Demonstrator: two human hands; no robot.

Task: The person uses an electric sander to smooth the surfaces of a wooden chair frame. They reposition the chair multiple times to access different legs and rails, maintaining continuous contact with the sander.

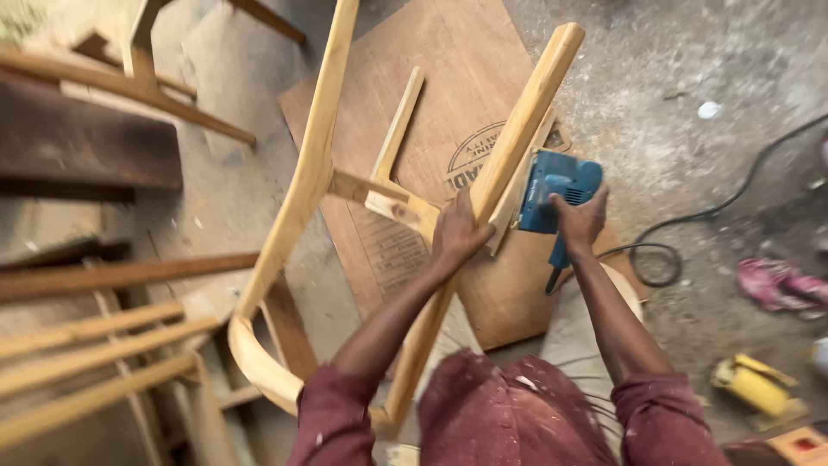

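Note:
A bare wooden chair frame lies tilted in front of me over a brown plywood sheet. My left hand grips one long light-wood leg of the frame near a cross rail. My right hand holds a blue electric sander pressed against the right side of that same leg. A black cord runs from the sander across the floor to the right.
Several wooden chair parts and frames stand stacked at the left. A yellow power tool lies on the dusty concrete floor at the lower right, with a pink cloth above it.

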